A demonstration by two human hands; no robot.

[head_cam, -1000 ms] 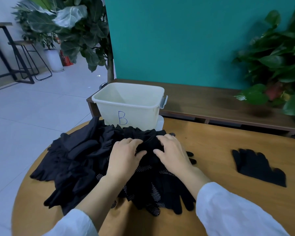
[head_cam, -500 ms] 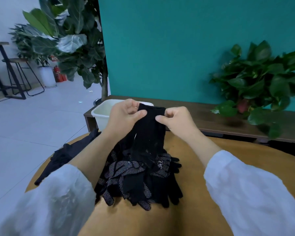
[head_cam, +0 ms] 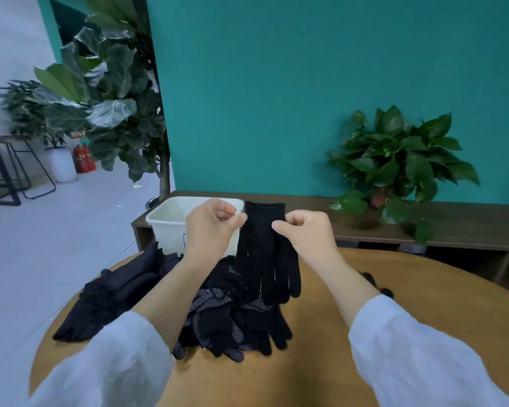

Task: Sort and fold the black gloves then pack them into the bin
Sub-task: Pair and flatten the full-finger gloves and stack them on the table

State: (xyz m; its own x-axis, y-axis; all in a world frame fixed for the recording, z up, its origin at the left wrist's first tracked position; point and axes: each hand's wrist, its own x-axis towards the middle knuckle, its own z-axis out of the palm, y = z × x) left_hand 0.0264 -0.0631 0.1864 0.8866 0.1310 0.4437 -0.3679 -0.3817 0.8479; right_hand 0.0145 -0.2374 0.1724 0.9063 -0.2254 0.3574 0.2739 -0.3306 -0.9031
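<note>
Hanging cuff-up and fingers-down above the pile (head_cam: 218, 312), a black glove (head_cam: 266, 254) is pinched at its cuff edges by the left hand (head_cam: 212, 230) and right hand (head_cam: 303, 230), its long axis vertical, with the bin (head_cam: 165, 221) just behind the left hand.

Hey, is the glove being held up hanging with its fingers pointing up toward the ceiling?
No, the held glove hangs cuff-up, fingers pointing down toward the glove pile.
</note>
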